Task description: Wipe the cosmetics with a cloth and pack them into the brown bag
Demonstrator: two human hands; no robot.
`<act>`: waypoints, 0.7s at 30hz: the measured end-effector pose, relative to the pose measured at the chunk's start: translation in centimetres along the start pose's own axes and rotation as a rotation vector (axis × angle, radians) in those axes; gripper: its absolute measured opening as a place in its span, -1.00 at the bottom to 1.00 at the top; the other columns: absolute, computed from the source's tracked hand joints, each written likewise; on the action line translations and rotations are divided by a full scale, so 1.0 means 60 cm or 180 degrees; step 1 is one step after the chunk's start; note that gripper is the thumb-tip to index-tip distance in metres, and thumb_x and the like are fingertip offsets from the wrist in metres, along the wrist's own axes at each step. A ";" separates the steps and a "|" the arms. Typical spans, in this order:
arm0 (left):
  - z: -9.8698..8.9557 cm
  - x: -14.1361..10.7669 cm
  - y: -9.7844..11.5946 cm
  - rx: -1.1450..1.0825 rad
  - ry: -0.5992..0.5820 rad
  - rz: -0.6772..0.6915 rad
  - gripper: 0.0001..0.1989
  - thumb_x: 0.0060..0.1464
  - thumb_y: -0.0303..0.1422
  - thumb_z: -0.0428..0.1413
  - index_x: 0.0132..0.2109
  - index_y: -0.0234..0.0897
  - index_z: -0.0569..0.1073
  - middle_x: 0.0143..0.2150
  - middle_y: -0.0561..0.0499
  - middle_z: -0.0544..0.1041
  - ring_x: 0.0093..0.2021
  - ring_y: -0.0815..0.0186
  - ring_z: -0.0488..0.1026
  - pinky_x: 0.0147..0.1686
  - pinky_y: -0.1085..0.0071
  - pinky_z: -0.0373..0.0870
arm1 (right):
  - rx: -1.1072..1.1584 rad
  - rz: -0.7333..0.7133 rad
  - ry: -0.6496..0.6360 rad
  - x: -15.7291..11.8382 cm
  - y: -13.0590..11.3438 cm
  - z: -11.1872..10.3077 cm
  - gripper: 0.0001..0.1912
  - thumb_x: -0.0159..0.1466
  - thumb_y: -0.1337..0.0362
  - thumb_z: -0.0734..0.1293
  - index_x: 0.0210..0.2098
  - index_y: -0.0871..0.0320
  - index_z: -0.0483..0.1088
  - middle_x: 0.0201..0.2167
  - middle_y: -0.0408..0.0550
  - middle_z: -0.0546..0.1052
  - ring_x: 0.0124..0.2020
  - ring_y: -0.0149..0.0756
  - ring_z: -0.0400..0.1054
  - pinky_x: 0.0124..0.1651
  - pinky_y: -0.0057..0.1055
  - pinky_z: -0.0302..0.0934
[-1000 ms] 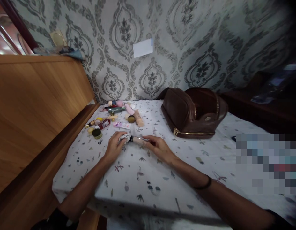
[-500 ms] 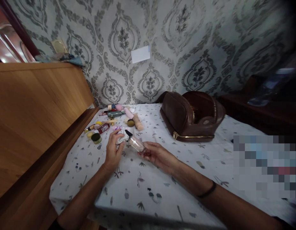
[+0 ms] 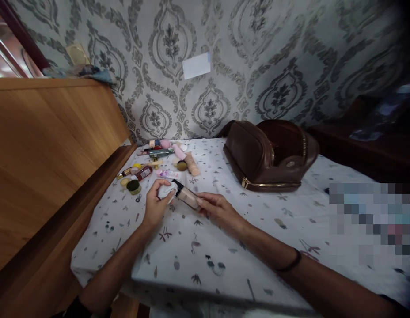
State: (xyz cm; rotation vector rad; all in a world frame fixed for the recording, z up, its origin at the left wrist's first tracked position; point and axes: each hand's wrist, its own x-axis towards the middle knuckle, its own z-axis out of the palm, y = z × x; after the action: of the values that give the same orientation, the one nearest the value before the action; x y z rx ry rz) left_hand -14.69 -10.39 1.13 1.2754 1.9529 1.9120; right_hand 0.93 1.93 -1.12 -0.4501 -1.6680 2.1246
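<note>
My right hand (image 3: 220, 212) is closed round the base of a foundation bottle (image 3: 187, 197), a clear bottle of beige liquid with a black cap. The bottle is tilted, its cap pointing up and left. A crumpled white wipe (image 3: 165, 190) is pinched in my left hand (image 3: 157, 201), right against the black cap. Just beyond my left hand lies a white and pink tube (image 3: 168, 174). An olive-lidded jar (image 3: 134, 187) and a dark red bottle (image 3: 144, 173) rest to its left.
A brown leather bag (image 3: 254, 154) stands unzipped at the back right. Several cosmetics, among them a beige tube (image 3: 192, 164) and a green tube (image 3: 161, 153), lie at the back left. A wooden panel (image 3: 59, 128) borders the left side; patterned cloth (image 3: 231, 269) covers the surface.
The wipe has come up against the cap, and the bottle has turned slightly in my right hand. The white and pink tube shows more fully. The view has shifted a little.
</note>
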 end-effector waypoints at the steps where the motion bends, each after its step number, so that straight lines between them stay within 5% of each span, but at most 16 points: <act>1: 0.000 0.000 0.001 0.0013 0.0016 -0.0015 -0.81 0.02 -0.32 0.19 -0.24 -0.23 0.34 -0.29 0.10 0.36 -0.50 0.48 0.30 -0.53 0.58 0.31 | -0.0002 0.0009 -0.0017 0.001 0.002 -0.001 -0.45 -0.02 -0.14 0.50 -0.23 0.18 0.56 -0.46 -0.15 0.48 -0.47 -0.43 0.28 -0.35 -0.45 0.20; 12: 0.001 -0.004 0.010 -0.0127 -0.0029 0.0007 -0.80 0.02 -0.31 0.20 -0.20 -0.21 0.38 -0.26 0.10 0.42 -0.46 0.42 0.40 -0.40 0.49 0.39 | -0.0617 -0.0082 -0.0501 -0.006 -0.009 0.001 -0.44 0.06 -0.13 0.45 -0.15 0.18 0.44 -0.36 -0.14 0.48 -0.39 -0.38 0.34 -0.30 -0.44 0.25; 16: 0.000 -0.005 0.006 0.0073 0.0030 0.0148 -0.80 0.06 -0.29 0.18 -0.15 -0.22 0.42 -0.25 0.05 0.47 -0.31 0.32 0.46 -0.29 0.44 0.43 | -0.0777 -0.0213 -0.0821 -0.013 -0.006 0.008 -0.51 0.12 -0.10 0.42 -0.21 0.19 0.41 -0.33 -0.11 0.48 -0.38 -0.35 0.36 -0.32 -0.43 0.25; 21: -0.001 -0.005 -0.004 -0.0156 -0.0023 -0.0014 -0.76 0.12 -0.24 0.16 -0.10 -0.24 0.44 -0.15 -0.01 0.53 -0.15 0.26 0.49 -0.16 0.40 0.44 | -0.1256 -0.0612 -0.0724 -0.018 -0.007 0.010 -0.60 0.19 -0.03 0.39 -0.18 0.17 0.46 -0.26 -0.05 0.55 -0.20 -0.20 0.41 -0.17 -0.35 0.25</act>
State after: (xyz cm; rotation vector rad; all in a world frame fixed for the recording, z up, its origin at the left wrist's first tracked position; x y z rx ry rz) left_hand -14.64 -10.58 0.78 1.2624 1.8917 1.9379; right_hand 1.62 1.00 -0.57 -0.1504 -2.1760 1.7627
